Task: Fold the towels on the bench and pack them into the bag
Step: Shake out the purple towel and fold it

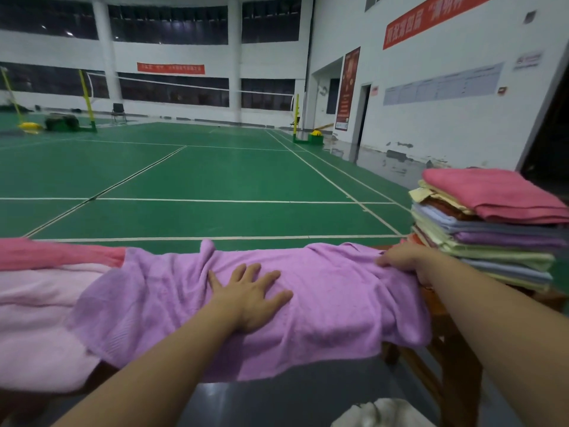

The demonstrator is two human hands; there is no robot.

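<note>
- Purple towel (308, 303) lies spread across the worktop (443, 312), long axis running left to right in front of me, near hem hanging over the worktop's front edge.
- My left hand (249, 295) lies flat on the purple towel near its middle, fingers spread and straight, pressing the cloth down.
- My right hand (403, 260) is at the purple towel's right end, fingers curled into the cloth there; it looks like a grip on that edge, though the fingertips are partly hidden in the folds.
- Right hand is the nearer one to a free short edge; I judge the next fold carries that end leftward over the flat left hand.
- Left of the purple towel: a pale pink towel (37, 318) overlapped by it, and a darker pink towel (55, 252) behind that. These crowd the left end.
- Right of the purple towel: a stack of folded towels (492, 229), close to my right hand, so little room for swinging outward.
- Beyond the purple towel's far edge is open green court floor (184, 180); cloth could slip off there.
- Something white (385, 414) sits low, nearer me than the purple towel; possibly the bag, cannot tell.
</note>
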